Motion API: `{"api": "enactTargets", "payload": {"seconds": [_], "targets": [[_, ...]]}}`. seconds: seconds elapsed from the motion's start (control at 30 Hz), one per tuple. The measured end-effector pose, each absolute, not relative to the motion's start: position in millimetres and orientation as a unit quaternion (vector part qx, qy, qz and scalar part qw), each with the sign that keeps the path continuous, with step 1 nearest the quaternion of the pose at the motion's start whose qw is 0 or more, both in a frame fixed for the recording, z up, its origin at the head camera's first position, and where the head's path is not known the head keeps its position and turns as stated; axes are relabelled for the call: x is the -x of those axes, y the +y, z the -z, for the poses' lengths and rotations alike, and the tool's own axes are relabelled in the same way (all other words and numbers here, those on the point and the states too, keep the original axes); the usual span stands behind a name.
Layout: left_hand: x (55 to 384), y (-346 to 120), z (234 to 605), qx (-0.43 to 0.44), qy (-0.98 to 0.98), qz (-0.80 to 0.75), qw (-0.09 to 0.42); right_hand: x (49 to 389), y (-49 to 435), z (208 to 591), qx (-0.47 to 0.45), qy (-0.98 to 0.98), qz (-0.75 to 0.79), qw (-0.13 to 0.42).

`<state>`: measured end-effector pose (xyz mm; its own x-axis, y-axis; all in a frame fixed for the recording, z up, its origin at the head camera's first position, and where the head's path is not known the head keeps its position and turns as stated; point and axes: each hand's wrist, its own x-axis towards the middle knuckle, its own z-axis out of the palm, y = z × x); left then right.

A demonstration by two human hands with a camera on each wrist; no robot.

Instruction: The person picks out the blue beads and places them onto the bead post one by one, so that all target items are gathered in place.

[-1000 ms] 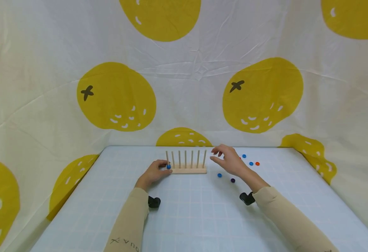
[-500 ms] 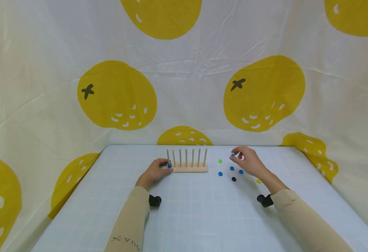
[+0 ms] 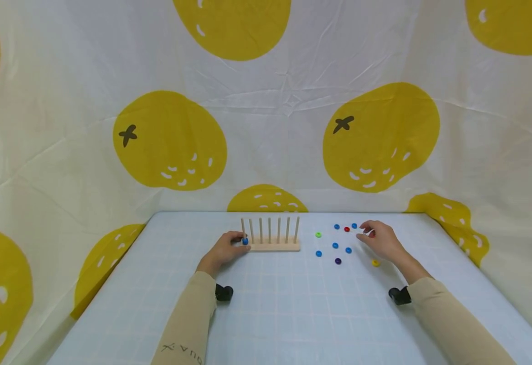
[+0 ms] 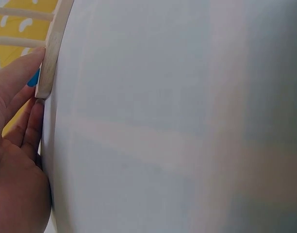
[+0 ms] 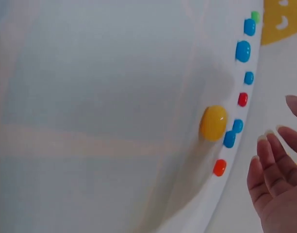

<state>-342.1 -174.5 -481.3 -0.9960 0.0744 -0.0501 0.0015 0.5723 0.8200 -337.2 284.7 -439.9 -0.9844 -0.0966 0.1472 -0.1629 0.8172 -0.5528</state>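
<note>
At the left end of a wooden peg rack (image 3: 275, 247), my left hand (image 3: 222, 249) grips the base, thumb in front and fingers behind, as the left wrist view shows. A blue bead (image 3: 245, 241) sits low on the leftmost peg; the other pegs are bare. Over the right side of the table, my right hand (image 3: 382, 241) is held with fingers apart and nothing between them. Just left of its fingertips lie a blue bead (image 3: 354, 225) and a red bead (image 3: 346, 229). An orange-red bead (image 5: 219, 167) shows only in the right wrist view.
Between rack and right hand lie a green bead (image 3: 318, 234), a dark purple bead (image 3: 338, 261) and several blue ones. A yellow bead (image 3: 375, 262) lies below the right hand. A white cloth with yellow fruit print (image 3: 275, 152) hangs behind the table (image 3: 284, 309).
From beside the rack, my right hand has moved right across the beads, uncovering the green, red and blue ones. My left hand stays on the rack.
</note>
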Motion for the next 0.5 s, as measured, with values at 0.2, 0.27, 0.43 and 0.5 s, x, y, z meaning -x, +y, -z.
{"api": "enactTargets", "payload": {"seconds": [0.2, 0.27, 0.43, 0.5], "targets": [[344, -175, 484, -0.022, 0.885, -0.463, 0.035, 343, 297, 451, -0.037, -0.954, -0.296, 0.021], [344, -175, 484, -0.019, 0.884, -0.466, 0.036, 346, 301, 454, -0.031, -0.955, -0.296, 0.011], [343, -175, 484, -0.018, 0.884, -0.466, 0.039, 350, 307, 459, -0.018, -0.955, -0.296, -0.015], [343, -175, 483, -0.018, 0.884, -0.465, 0.039, 352, 307, 459, -0.014, -0.954, -0.299, -0.025]]}}
